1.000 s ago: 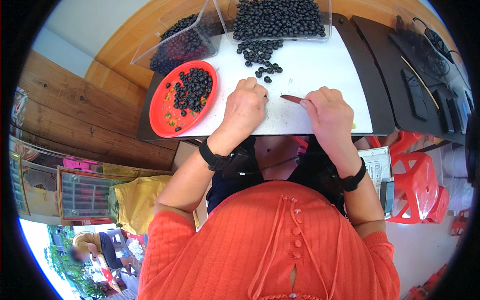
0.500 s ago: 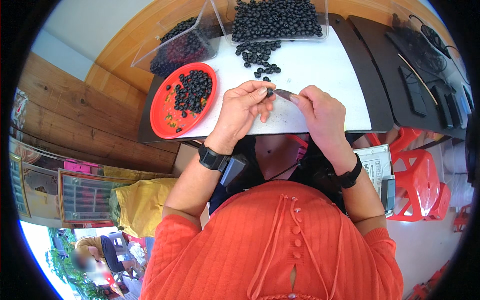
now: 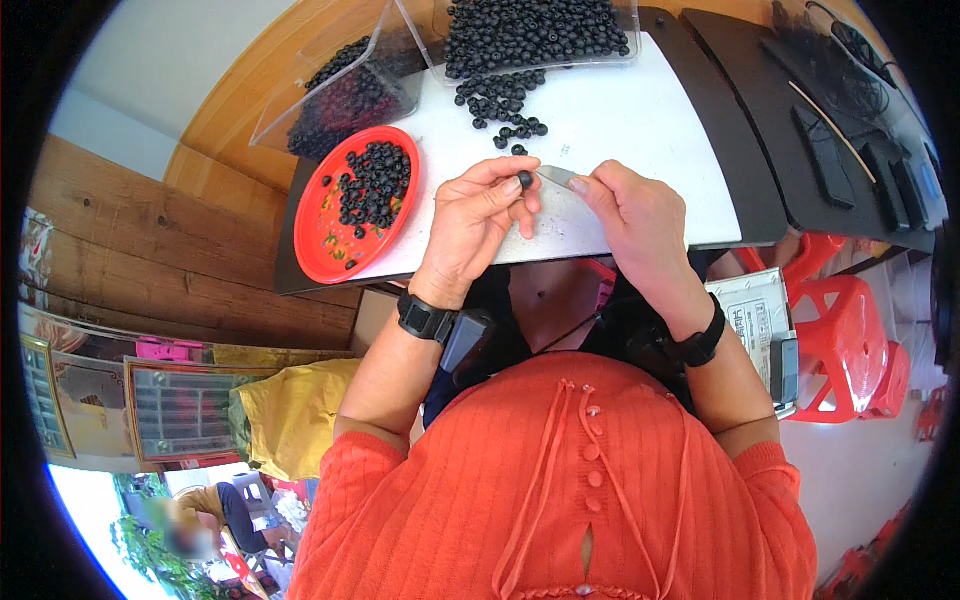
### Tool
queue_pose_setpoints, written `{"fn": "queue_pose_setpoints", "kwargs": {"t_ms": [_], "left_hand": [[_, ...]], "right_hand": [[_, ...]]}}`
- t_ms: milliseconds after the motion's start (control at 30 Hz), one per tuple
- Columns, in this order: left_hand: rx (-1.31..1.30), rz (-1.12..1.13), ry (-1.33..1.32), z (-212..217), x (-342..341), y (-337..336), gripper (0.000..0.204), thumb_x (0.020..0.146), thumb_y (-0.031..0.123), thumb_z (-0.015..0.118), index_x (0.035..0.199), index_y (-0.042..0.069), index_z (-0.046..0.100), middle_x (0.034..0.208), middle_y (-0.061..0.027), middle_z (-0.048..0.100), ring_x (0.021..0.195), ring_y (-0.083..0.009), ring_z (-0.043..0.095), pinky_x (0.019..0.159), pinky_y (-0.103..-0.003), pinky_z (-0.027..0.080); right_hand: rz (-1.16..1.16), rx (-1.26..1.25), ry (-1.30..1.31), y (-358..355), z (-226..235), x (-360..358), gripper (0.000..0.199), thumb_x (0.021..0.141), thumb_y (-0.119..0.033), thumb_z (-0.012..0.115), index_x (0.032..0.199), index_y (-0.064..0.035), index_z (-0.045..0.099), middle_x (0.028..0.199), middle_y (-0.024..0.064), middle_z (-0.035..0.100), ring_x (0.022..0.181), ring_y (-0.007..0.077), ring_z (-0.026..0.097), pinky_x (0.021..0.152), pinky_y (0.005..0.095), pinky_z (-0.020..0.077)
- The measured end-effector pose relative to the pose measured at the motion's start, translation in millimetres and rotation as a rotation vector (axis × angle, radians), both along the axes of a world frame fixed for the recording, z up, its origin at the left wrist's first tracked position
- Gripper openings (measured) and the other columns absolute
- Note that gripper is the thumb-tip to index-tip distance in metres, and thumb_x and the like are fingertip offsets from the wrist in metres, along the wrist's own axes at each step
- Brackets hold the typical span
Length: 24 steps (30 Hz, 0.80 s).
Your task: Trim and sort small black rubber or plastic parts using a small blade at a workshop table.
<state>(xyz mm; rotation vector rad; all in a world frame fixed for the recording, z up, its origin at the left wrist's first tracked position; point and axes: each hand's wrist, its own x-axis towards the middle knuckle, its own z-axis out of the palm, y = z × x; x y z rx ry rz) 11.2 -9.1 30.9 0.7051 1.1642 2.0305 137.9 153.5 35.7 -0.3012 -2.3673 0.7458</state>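
- I see a white tabletop (image 3: pixel 640 120) with a black border, wooden floor beyond.
- My left hand (image 3: pixel 475 225) pinches one small dark round berry (image 3: pixel 524 180) between thumb and fingertips, just above the table's near edge.
- My right hand (image 3: pixel 635 215) grips a small metal-bladed knife (image 3: pixel 558 177), its tip just beside the berry.
- A round red plastic plate (image 3: pixel 325 235) of berries sits to the left; loose dark berries (image 3: pixel 500 100) lie farther back.

Pinched in the left hand (image 3: pixel 478 215) is 1 dark blue-black berry (image 3: pixel 525 180); the knife blade (image 3: pixel 560 177) in the right hand (image 3: pixel 640 215) is silvery grey. Left of the left hand, a bright red plate (image 3: pixel 330 235) holds more blue-black berries. Beneath both hands the board (image 3: pixel 640 110) is white. Both wrist straps are black, the ribbed sleeves orange-red.
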Motion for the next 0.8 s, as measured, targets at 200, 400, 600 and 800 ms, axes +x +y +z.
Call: {"fn": "queue_pose_setpoints", "kwargs": {"t_ms": [200, 400, 600, 800], "left_hand": [[-0.015, -0.022, 0.054, -1.5, 1.9, -1.3, 0.033, 0.097, 0.007, 0.057, 0.127, -0.006, 0.06, 0.093, -0.019, 0.064, 0.072, -0.0214, 0.061, 0.067, -0.028, 0.051], [-0.013, -0.025, 0.068, -3.2, 2.9, -0.6, 0.033, 0.097, 0.007, 0.057, 0.128, -0.005, 0.06, 0.092, -0.019, 0.064, 0.069, -0.022, 0.061, 0.067, -0.029, 0.051], [-0.006, -0.019, 0.062, -3.7, 4.4, 0.1, 0.033, 0.098, 0.007, 0.056, 0.128, -0.005, 0.059, 0.092, -0.0201, 0.064, 0.068, -0.0227, 0.061, 0.067, -0.029, 0.051], [0.004, -0.039, 0.059, -6.2, 3.4, -1.3, 0.032, 0.098, 0.007, 0.055, 0.127, -0.005, 0.06, 0.092, -0.0209, 0.064, 0.068, -0.0231, 0.062, 0.068, -0.029, 0.051]], "right_hand": [[-0.003, 0.052, 0.007, -2.0, -1.9, -1.8, 0.035, 0.096, -0.033, 0.059, 0.076, -0.0056, 0.058, 0.066, 0.0129, 0.064, 0.056, 0.0322, 0.064, 0.052, 0.0424, 0.0467], [-0.004, 0.073, 0.003, -2.4, -1.5, -1.6, 0.034, 0.096, -0.033, 0.06, 0.076, -0.0055, 0.06, 0.065, 0.0129, 0.065, 0.056, 0.0309, 0.064, 0.051, 0.0417, 0.047], [-0.008, 0.078, 0.008, -3.2, -3.9, -1.7, 0.034, 0.096, -0.033, 0.06, 0.076, -0.0057, 0.061, 0.064, 0.0121, 0.065, 0.056, 0.03, 0.065, 0.051, 0.0406, 0.0474], [0.001, 0.079, 0.009, -3.7, -3.6, -0.9, 0.034, 0.096, -0.033, 0.06, 0.076, -0.0058, 0.061, 0.065, 0.0117, 0.065, 0.056, 0.0294, 0.065, 0.051, 0.0399, 0.0475]]}}
